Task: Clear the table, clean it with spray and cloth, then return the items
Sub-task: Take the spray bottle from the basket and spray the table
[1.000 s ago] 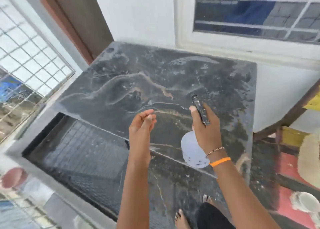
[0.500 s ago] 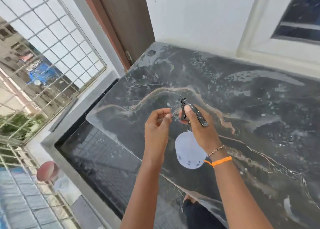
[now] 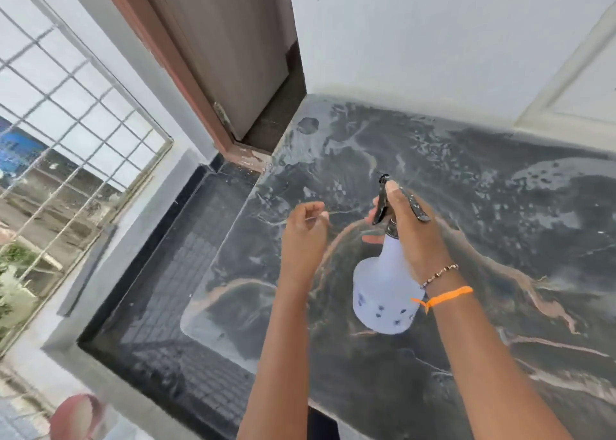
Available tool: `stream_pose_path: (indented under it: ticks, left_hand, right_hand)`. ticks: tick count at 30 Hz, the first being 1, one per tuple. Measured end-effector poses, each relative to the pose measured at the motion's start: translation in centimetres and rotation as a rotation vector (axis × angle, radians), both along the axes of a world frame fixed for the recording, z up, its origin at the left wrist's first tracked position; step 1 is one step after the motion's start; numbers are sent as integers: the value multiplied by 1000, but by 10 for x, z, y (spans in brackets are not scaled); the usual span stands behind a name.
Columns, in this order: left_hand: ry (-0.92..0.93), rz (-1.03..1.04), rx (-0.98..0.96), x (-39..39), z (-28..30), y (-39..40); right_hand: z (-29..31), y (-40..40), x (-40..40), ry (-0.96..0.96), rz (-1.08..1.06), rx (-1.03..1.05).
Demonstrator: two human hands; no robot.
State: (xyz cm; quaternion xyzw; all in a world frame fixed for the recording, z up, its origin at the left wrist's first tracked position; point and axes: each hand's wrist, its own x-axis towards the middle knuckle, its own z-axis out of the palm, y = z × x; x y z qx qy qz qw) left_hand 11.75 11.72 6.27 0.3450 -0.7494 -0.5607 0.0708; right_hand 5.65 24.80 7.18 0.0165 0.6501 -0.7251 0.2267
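A: We start with the biggest thing, the dark grey marble table top with pale and rust-coloured veins (image 3: 483, 206). It fills the right and middle of our view, its surface patchy with wet streaks and droplets, and its far edge meets the white wall (image 3: 416, 39).

B: Left of the table top we see the black tiled floor strip (image 3: 160, 306) with its grey raised kerb, and beyond that the white metal window grille (image 3: 66, 106). At the table top's far left corner stands the brown wooden door (image 3: 226, 49) in its reddish frame.

A: Over the table top, near its middle, we find the white plastic spray bottle with small blue flower prints and a black trigger head (image 3: 383, 293). It is upright and lifted off the surface.

B: Our right hand (image 3: 416, 239) grips the bottle's neck, fingers wrapped round it and one fingertip up by the black nozzle. On that wrist we see an orange thread band (image 3: 443, 298) and a thin beaded bracelet (image 3: 440, 274).

A: Our left hand (image 3: 305, 229) hangs above the table top just left of the bottle, apart from it. Its fingers are loosely curled; whether they pinch something thin we cannot tell, since that part is blurred.

B: Low at the left, off the table top, a reddish round object (image 3: 76, 416) shows, too blurred to identify.
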Motion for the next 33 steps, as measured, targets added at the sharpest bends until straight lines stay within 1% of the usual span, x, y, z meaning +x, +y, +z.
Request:
stream_pose_path:
  ticks: [3, 8, 11, 14, 17, 22, 26, 28, 30, 33]
  left_hand:
    - [-205, -206, -130, -20, -23, -52]
    - [-306, -470, -296, -34, -52, -99]
    - [-400, -572, -344, -36, -62, -107]
    - [-368, -592, -390, -36, -70, -108]
    - [-294, -638, -376, -42, -73, -108]
    - [-313, -699, -417, -50, -75, -110]
    - [-329, -711, -452, -53, -78, -115]
    - [-335, -723, -444, -54, -77, -117]
    - [-351, -733, -449, -54, -75, -116]
    - [-375, -711, -474, -57, -73, -110]
  right_hand:
    - [-2, -44, -18, -35, 13, 93]
    - [-4, -102, -53, -72, 20, 215]
    - [-4, -129, -69, -77, -66, 292]
    - [-6, -141, -79, -119, -144, 292]
    - [-8, -138, -83, -196, -107, 261]
    - [-14, -128, -85, -239, -99, 133]
    - [-17, -134, -93, -217, -283, 247]
    - [-19, -131, -97, -217, -326, 276]
    - [-20, -122, -99, -243, -281, 274]
    - [-18, -100, -98, -301, -209, 181]
